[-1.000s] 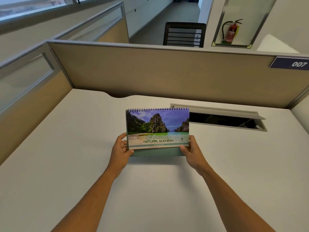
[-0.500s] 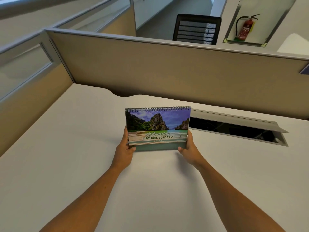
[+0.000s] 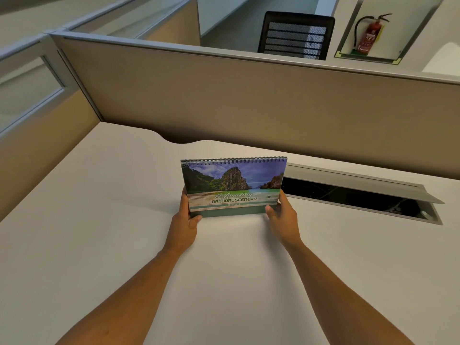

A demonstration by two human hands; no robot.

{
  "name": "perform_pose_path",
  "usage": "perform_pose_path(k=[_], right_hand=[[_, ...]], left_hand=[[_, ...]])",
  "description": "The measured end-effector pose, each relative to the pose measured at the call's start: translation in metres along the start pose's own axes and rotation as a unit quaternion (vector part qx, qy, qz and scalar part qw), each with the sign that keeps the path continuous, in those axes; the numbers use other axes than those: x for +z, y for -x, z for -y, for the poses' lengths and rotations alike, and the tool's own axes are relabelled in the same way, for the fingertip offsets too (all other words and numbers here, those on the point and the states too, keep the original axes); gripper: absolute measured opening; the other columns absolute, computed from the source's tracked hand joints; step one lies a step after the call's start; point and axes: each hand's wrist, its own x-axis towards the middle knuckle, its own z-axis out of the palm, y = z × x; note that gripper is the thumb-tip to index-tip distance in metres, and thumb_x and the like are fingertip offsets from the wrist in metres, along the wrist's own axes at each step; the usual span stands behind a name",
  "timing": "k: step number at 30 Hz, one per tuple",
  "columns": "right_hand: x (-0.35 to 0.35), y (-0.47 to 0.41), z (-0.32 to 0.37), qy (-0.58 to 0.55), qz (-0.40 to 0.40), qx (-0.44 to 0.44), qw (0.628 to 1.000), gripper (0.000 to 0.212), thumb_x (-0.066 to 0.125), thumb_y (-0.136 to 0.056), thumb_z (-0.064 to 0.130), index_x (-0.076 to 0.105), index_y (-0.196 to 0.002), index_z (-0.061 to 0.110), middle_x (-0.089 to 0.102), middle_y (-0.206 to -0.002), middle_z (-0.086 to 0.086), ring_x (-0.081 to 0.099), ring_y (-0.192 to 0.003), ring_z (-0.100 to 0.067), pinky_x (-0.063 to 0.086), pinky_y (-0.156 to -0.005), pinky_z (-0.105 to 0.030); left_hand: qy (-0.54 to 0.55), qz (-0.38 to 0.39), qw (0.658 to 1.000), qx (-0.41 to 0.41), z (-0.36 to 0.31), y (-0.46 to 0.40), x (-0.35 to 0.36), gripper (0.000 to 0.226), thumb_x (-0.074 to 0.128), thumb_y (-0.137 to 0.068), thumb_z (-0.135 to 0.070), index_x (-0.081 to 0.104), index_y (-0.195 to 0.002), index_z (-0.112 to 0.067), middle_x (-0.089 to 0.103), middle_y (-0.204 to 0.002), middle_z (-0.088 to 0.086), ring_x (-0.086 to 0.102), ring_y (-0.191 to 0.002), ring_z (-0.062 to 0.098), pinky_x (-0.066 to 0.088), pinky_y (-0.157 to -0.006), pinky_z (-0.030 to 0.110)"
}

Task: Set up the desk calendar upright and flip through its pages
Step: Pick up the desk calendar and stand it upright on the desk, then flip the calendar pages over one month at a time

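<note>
Grip: my left hand [image 3: 184,224] and right hand [image 3: 283,216] clamp the lower side edges of the desk calendar [image 3: 234,186], thumbs in front.
Calendar: upright, cover facing me, spiral on top, base on the surface [image 3: 99,245].
Handling: light, stiff card, I judge; thin pages lift best near the spiral.
Nearby: open cable tray [image 3: 356,197] just right.
</note>
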Motion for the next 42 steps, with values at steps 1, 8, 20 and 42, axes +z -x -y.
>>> perform_pose_path(k=[1,8,20,42], right_hand=[[0.005,0.005,-0.001,-0.018,-0.030,-0.004,0.999,0.057,0.056,-0.094,0.005,0.037,-0.146,0.017,0.057,-0.137,-0.006,0.054,-0.125,-0.024,0.044,-0.107,-0.041],[0.030,0.034,-0.003,-0.028,-0.125,-0.008,0.992,0.054,0.059,-0.094,0.011,0.041,-0.145,0.014,0.057,-0.136,-0.001,0.052,-0.123,-0.017,0.039,-0.109,-0.032],[0.012,0.043,0.012,-0.058,-0.232,0.021,0.971,0.018,0.067,-0.090,0.016,0.061,-0.106,0.019,0.069,-0.096,-0.001,0.065,-0.085,-0.011,0.056,-0.078,-0.026],[-0.062,0.033,0.127,-0.354,-0.035,-0.109,0.928,0.041,0.045,-0.100,0.027,0.072,-0.069,0.020,0.075,-0.081,0.000,0.071,-0.095,-0.022,0.051,-0.089,-0.032]], left_hand=[[-0.005,-0.004,1.000,0.000,0.000,0.000,0.001,0.085,0.057,-0.089,-0.003,0.005,-0.148,-0.036,0.056,-0.131,0.004,0.057,-0.110,0.016,0.042,-0.095,0.024],[-0.012,-0.026,1.000,0.011,0.000,0.003,0.003,0.076,0.058,-0.088,-0.003,0.016,-0.148,-0.024,0.057,-0.130,0.009,0.058,-0.108,0.018,0.044,-0.091,0.023],[-0.005,-0.021,1.000,0.004,-0.003,0.004,0.001,0.071,0.057,-0.089,-0.002,0.021,-0.147,-0.019,0.057,-0.130,0.010,0.057,-0.112,0.021,0.043,-0.091,0.024],[-0.075,-0.027,0.997,0.012,-0.011,0.008,-0.001,0.062,0.061,-0.086,-0.006,0.031,-0.138,-0.020,0.059,-0.127,0.010,0.058,-0.114,0.027,0.047,-0.095,0.041]])
